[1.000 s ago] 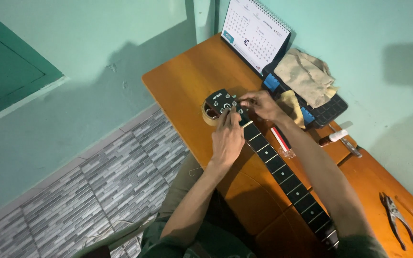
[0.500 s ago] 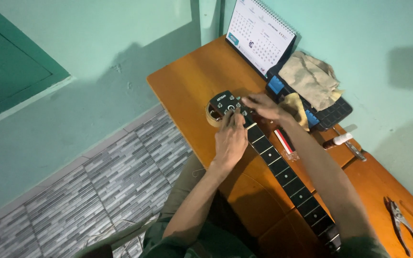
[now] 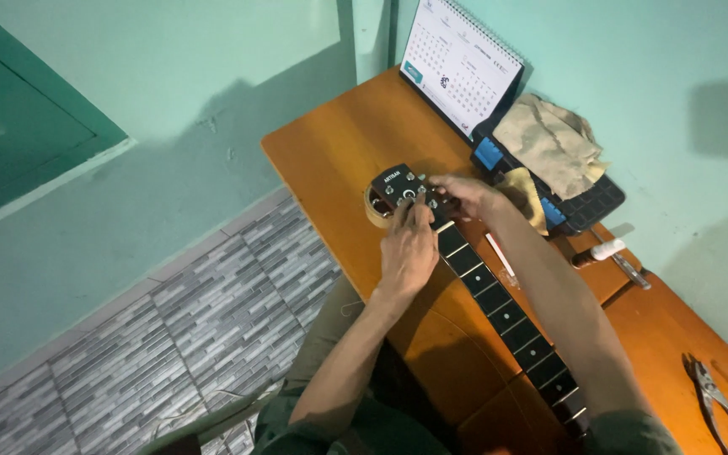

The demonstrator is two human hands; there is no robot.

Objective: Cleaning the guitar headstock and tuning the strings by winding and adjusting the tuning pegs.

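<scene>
A dark guitar neck (image 3: 499,299) with white fret lines lies across the orange wooden table (image 3: 330,160). Its black headstock (image 3: 393,185) rests on a roll of tape (image 3: 372,211). My left hand (image 3: 410,248) grips the neck just below the headstock, fingers reaching up to the tuning posts. My right hand (image 3: 465,192) comes from the right and pinches at the headstock's tuning posts; what its fingertips hold is too small to tell.
A desk calendar (image 3: 461,63) stands at the table's back. A black case (image 3: 583,202) with blue clips carries a crumpled tan cloth (image 3: 549,143). A white marker (image 3: 604,250) lies beside it. Pliers (image 3: 714,396) lie at the far right. Grey tiled floor (image 3: 170,337) lies to the left.
Both hands stay at the headstock with only small finger movements. The camera view has shifted slightly, so the table sits a little further right in the picture.
</scene>
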